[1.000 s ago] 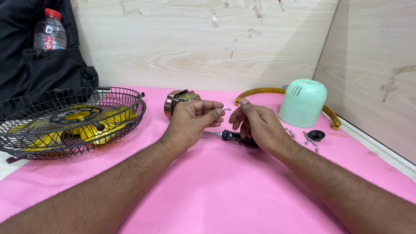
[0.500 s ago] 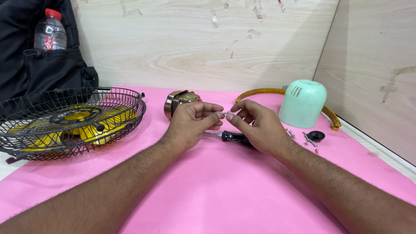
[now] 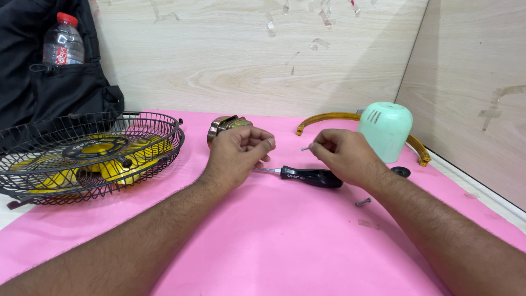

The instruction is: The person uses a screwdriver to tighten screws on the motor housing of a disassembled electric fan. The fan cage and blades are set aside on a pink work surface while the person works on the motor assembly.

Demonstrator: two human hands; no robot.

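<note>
Pink mat [image 3: 285, 241]: right hand [image 3: 342, 156] pinches small screw [image 3: 304, 148] at fingertips, left hand [image 3: 238, 153] curled empty beside it, screwdriver [image 3: 307, 175] just below grip; keep pinch firm, screw level

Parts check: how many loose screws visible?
2. One screw pinched in the right hand; one on the pink mat beside the right forearm. More may hide under hands.
</note>
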